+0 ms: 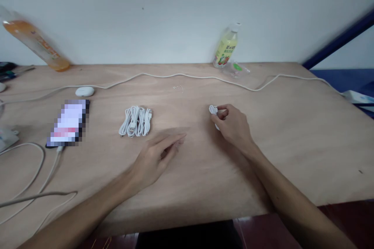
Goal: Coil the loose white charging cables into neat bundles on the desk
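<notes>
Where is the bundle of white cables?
In the head view, the bundle of white cables lies on the wooden table, left of centre, between the phone and the left hand.

Home desk (187,171); drink bottles (225,46), cables (136,121)

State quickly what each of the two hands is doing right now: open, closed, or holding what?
Left hand: open, flat above the table, holding nothing.
Right hand: closed on a small white cable.
</notes>
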`<state>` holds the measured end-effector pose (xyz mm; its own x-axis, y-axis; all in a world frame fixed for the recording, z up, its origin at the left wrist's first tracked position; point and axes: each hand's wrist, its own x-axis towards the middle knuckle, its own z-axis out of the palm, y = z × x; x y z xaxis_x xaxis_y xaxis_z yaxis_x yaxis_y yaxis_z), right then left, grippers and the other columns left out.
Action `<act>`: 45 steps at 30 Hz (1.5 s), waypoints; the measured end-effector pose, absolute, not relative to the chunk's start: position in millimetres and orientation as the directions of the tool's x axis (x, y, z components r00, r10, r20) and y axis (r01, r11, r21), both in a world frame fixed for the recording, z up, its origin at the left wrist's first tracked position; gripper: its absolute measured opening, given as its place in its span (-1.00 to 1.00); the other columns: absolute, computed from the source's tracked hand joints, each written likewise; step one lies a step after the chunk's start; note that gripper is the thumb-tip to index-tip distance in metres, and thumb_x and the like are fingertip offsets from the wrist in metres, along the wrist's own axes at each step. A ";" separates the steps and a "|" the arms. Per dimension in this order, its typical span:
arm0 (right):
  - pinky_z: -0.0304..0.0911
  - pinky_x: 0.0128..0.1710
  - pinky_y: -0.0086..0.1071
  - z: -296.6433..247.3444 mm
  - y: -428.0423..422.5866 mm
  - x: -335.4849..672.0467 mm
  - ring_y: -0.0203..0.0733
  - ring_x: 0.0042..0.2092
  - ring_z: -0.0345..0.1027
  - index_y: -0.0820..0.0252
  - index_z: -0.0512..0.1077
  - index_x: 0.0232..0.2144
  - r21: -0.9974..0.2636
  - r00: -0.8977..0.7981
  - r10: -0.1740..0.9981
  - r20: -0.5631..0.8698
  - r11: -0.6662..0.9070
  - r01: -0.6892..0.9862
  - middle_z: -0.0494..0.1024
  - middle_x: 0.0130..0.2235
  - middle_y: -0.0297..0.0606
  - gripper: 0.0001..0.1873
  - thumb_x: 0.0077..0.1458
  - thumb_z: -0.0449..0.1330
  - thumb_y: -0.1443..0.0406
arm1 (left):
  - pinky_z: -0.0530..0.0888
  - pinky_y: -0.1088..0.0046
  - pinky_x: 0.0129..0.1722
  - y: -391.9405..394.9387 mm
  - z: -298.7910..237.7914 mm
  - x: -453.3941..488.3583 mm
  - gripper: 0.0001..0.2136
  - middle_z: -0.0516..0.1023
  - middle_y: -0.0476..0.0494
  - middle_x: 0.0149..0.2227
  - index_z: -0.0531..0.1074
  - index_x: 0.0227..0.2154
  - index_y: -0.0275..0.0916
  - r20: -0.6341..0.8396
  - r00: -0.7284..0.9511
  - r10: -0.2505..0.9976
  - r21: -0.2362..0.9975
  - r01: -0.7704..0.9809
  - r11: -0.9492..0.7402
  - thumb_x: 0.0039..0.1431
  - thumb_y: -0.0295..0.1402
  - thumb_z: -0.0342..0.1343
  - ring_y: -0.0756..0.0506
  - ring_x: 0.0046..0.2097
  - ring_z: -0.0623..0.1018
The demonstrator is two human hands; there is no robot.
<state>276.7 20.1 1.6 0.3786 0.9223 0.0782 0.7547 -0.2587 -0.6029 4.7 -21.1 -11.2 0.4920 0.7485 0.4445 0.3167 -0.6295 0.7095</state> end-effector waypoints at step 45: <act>0.15 -0.29 -0.23 19.2 17.9 269.0 0.13 -0.15 0.58 0.12 0.58 -0.07 -0.534 0.451 0.892 -0.026 -0.394 0.748 0.70 -0.27 -0.18 -0.70 0.13 0.26 0.23 | 0.69 0.34 -0.14 -21.2 -11.0 6.8 -0.72 0.79 -0.22 -0.05 0.60 0.18 -0.25 0.426 0.510 0.747 0.698 0.339 -0.630 0.54 -0.45 0.11 -0.12 -0.16 0.74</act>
<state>269.0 17.9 19.2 0.4511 0.8921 -0.0265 0.7481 -0.3941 -0.5339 6.8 -21.2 -11.0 0.5105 0.7470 0.4260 0.3395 -0.6302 0.6983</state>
